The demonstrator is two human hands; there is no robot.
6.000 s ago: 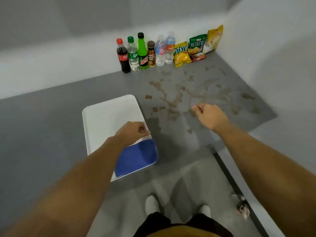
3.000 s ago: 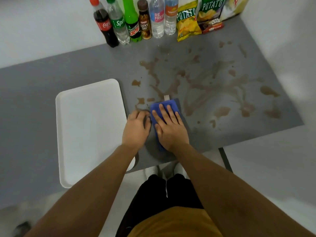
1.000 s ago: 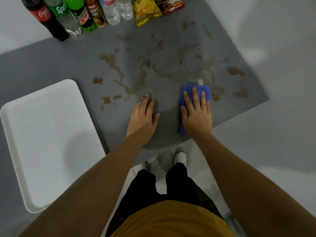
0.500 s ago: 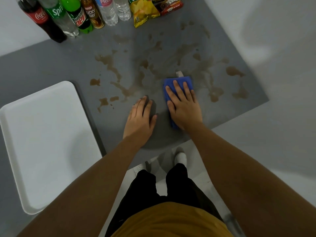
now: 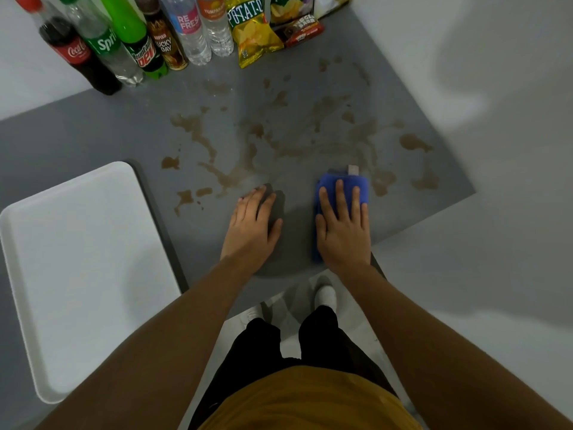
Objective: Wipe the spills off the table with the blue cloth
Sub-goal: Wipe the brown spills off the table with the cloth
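Since half a second ago the right hand (image 5: 342,231) has slid the blue cloth (image 5: 341,187) rightward, fingers flat on it at frame centre. The left hand (image 5: 252,223) lies open on the table (image 5: 93,135). Brown spills (image 5: 235,169) surround it; bottles (image 5: 124,38) and snack bags (image 5: 254,35) line the top, white tray (image 5: 77,259) left.

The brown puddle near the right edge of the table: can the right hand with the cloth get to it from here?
Probably yes: the puddle lies just beyond the right hand pressing the blue cloth, with only bare table between.
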